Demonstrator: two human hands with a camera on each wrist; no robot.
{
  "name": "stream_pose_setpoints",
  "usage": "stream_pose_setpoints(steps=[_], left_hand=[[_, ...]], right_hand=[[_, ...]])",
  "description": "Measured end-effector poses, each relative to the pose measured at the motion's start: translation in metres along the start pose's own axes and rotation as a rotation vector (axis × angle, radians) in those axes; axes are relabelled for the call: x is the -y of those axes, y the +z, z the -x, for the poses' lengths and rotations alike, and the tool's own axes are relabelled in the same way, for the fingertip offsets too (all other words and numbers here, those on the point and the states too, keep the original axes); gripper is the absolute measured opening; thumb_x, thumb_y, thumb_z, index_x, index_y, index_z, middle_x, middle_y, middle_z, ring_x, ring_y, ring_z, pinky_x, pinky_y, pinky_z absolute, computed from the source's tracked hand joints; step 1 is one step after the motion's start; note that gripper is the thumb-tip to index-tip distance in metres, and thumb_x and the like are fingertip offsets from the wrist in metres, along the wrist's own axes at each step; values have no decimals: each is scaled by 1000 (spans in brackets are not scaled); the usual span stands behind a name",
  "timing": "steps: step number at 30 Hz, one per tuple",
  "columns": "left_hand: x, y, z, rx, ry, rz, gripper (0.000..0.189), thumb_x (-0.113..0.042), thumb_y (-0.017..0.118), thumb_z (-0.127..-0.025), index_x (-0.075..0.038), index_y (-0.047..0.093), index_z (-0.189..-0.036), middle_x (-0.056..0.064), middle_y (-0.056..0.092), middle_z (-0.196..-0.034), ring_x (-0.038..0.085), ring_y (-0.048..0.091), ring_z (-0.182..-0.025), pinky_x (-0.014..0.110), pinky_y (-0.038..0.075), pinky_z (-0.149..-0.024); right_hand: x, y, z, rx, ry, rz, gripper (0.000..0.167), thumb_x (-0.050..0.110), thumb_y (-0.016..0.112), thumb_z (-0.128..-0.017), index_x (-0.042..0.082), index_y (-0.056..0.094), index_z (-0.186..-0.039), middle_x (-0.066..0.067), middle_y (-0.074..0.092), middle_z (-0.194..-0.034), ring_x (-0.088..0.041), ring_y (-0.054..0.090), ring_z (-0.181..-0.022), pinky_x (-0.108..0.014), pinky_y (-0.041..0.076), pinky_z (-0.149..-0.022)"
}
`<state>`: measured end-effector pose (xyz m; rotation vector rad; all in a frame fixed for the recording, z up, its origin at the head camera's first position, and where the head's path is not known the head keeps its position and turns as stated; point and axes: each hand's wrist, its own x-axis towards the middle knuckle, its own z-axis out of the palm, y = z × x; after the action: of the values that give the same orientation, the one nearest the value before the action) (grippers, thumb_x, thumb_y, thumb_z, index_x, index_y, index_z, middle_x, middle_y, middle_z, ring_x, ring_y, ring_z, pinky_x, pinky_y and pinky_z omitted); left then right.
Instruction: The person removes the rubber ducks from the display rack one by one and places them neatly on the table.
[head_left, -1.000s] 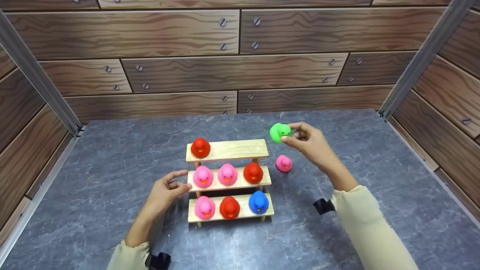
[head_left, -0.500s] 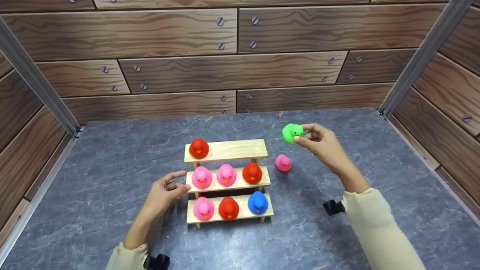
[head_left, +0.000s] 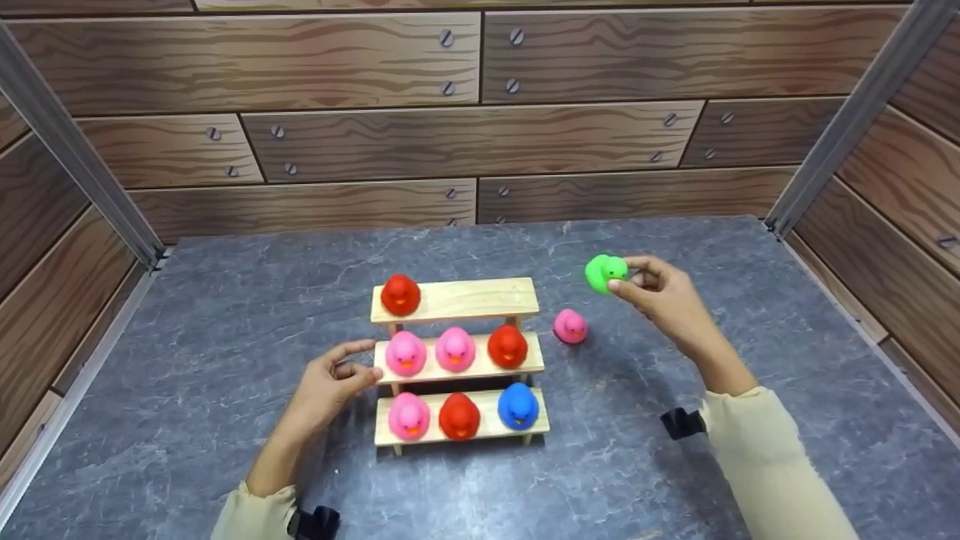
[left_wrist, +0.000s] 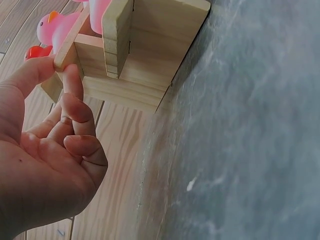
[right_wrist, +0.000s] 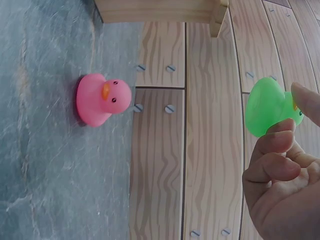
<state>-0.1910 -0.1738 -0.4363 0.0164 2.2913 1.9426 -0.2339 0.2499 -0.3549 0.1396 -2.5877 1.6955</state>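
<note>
Rightward-shifted green duck in pinching right hand

Soft, fairly even light fills the head view, apparently from above, leaving a pale glare on the near middle of the table. Dark shadow fills the lower gap of the stand, and a soft-edged shade spreads beside the right sleeve. Fine detail looks slightly smeared there. The left wrist view is duller: the left hand sits in shade, and the table appears blurred under a whitish sheen. The right wrist view is hazy, low in contrast, its green duck glowing pale.
</note>
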Motion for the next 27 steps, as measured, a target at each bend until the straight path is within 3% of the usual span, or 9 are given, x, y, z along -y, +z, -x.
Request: stream_pose_setpoints(steps=[27], left_hand=[[1,1,-1,-29,-15,1,48,-4,70,-84,0,55,-129,-2,68,-74,13,62,-74,24,44,-67]], right_hand=[[-42,-5,-2,17,91,65,51,27,66,-92,0,50,-132,9,49,-71,-3,38,-55,-21,35,-51]])
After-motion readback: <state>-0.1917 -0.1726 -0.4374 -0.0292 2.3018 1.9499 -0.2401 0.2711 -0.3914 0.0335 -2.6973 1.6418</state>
